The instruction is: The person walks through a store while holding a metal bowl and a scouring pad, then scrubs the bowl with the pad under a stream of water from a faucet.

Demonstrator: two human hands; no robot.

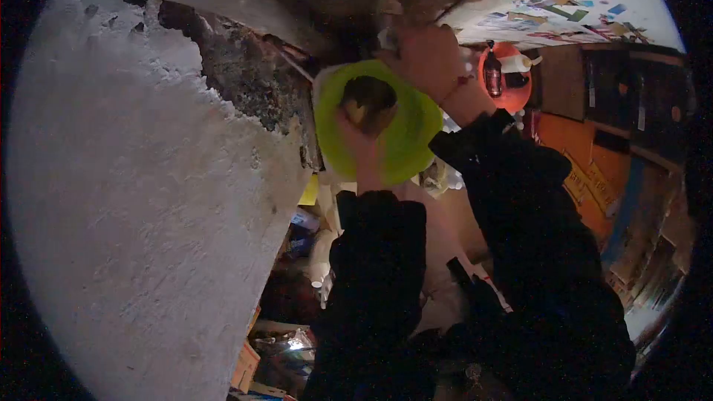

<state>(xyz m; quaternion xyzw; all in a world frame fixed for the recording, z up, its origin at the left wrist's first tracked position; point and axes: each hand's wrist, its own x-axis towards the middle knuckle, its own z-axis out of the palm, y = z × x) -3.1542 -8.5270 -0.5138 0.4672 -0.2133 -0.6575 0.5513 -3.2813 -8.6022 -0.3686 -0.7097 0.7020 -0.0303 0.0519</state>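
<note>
1. Beside the crumbling plaster wall (148, 200), the person holds a lime-green bowl (408, 141) raised at arm's length.
2. The left hand (358, 141) is clamped on the bowl's near rim. Its fingertips lie against a brown rounded lump (371, 98) inside the bowl.
3. The right hand (429, 59) sits at the bowl's upper rim, fingers curled round a pale object (386, 15) whose kind cannot be told.
4. Edges: the bowl's left rim is just beside the wall's broken plaster edge.
5. Open room: on the right, an orange basin (512, 93) holding a dark bottle (492, 74) stands near the right wrist. Cardboard boxes (594, 178) crowd the space beyond.
</note>
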